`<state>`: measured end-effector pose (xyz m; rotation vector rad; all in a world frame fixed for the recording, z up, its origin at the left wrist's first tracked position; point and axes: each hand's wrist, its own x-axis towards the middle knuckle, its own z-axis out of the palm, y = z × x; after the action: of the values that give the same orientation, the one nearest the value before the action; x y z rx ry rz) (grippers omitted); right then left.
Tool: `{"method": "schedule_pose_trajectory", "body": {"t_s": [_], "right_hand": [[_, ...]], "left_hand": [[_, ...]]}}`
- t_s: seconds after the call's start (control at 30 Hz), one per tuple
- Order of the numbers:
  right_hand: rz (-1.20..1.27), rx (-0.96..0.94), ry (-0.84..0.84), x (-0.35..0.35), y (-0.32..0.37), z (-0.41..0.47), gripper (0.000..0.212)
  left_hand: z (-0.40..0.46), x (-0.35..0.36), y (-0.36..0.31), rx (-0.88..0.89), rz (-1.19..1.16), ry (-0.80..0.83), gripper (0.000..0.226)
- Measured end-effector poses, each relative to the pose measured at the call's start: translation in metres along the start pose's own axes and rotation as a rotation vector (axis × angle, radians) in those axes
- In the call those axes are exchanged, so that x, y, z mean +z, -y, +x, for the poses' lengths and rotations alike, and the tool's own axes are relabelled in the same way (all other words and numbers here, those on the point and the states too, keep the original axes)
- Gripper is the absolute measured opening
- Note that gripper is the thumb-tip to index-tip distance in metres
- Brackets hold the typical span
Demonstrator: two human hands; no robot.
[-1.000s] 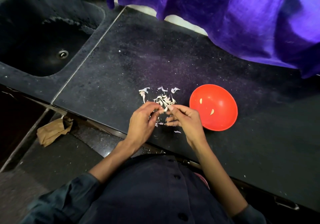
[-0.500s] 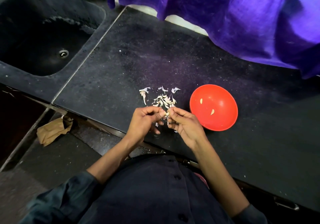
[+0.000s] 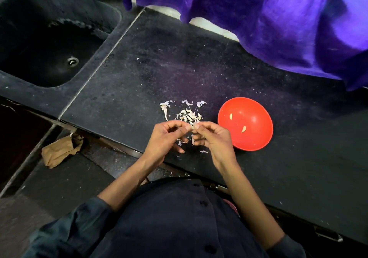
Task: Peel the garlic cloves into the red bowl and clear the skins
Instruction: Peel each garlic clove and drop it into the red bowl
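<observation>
Pinching a small garlic clove [image 3: 192, 126] between the fingertips of both hands, a person in a dark shirt [image 3: 169, 218] works at a black counter [image 3: 139, 74]; the left hand [image 3: 165, 140] and right hand [image 3: 214, 139] meet over scattered skins [image 3: 188, 115]. Just right of the hands, the red bowl [image 3: 256, 140] holds two peeled cloves [image 3: 243, 128]. Beyond lie a dark sink [image 3: 49, 54] and hanging purple cloth [image 3: 278, 18].

I get a single wide-angle view from the person's head, looking steeply down and forward over their chest onto the dark counter [image 3: 159, 62], close above it; the sink [image 3: 49, 54] curves at the left edge, purple cloth [image 3: 278, 18] along the top.
</observation>
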<state>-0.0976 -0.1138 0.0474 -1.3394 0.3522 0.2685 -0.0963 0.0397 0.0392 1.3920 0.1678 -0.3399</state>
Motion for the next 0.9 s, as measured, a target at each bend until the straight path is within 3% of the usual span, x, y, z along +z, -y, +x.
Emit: {"method": "schedule_pose_trajectory", "body": {"t_s": [0.27,0.7,0.9], "right_hand": [[-0.062,-0.037,0.095,-0.004,0.001,0.0,0.006],[-0.277,-0.099,0.338,-0.007,0.002,-0.002,0.009],[-0.344,-0.236,0.205,-0.006,-0.009,0.001,0.014]], "left_hand": [[0.0,-0.001,-0.002,-0.036,-0.009,-0.012,0.011],[0.001,-0.004,-0.015,-0.467,-0.326,0.154,0.013],[0.002,-0.003,-0.014,-0.509,-0.417,0.103,0.012]]}}
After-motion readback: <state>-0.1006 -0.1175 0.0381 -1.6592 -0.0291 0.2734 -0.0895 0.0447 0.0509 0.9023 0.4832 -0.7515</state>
